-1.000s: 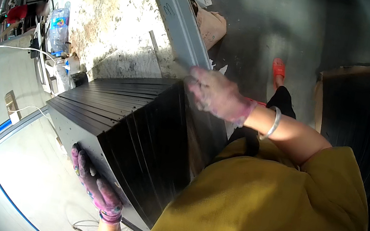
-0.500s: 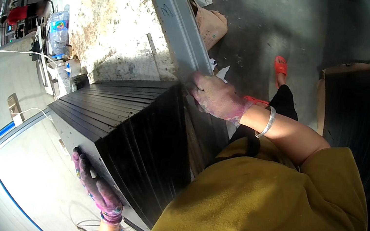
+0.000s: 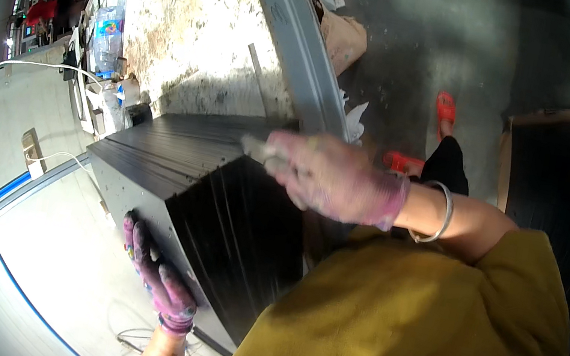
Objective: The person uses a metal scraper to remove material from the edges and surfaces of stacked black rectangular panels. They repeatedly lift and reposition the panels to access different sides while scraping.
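A thick stack of black panels (image 3: 236, 238) lies at an angle before me, its thin edges showing as parallel lines on one face. My left hand (image 3: 160, 282), in a stained pink-purple glove, rests flat with stretched fingers on the stack's grey left face (image 3: 148, 219). Over the stack's upper right corner is my right hand (image 3: 338, 180), gloved the same way and smeared by motion. Its greyish fingertips point left across the edges. Blur hides whether it holds or touches anything.
Beyond the stack is a paint-spotted white tabletop (image 3: 191, 17) with a grey metal rail (image 3: 302, 36) on its right. Plastic bottles (image 3: 108, 36) stand at its left. A tan sack (image 3: 344, 40) sits on the floor by the rail. A dark, brown-edged board (image 3: 561, 169) is at right.
My right hand has left the stack's right edge and moved up and left over its corner. The left hand stays on the grey face. The whole view has shifted slightly.
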